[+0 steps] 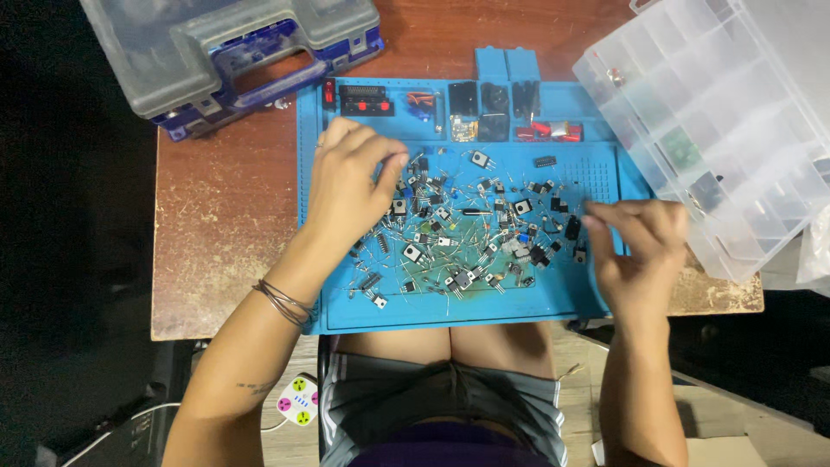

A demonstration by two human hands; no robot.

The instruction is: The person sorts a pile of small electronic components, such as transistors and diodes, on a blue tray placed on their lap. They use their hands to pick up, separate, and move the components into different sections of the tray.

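Head view, looking straight down. A blue work mat (346, 307) is laid on a worn reddish-brown table (216, 225). A loose scatter of small electronic components (467, 233), mostly black bodies with thin metal leads, is spread over the middle of the mat. The moulded recesses along the mat's far edge are filled: a black part with red buttons (365, 102) at the left, black block-shaped parts (493, 108) in the centre, and small red parts (549, 131) to their right.

The left hand (350, 186) is held over the left part of the scatter, fingers curled and thumb brought to the fingertips; whether a component is pinched cannot be told. The right hand (640, 246) is placed at the right edge of the scatter, fingers bent and pointing left; its hold likewise cannot be told.

A clear plastic compartment box (709, 112) is set just right of the mat, overhanging the table; a few of its cells hold small dark or green items. A closed grey-and-blue carrying case (233, 56) is seen at the far left corner.

Below the table edge, a pale floor and a white power strip (298, 400) are visible.
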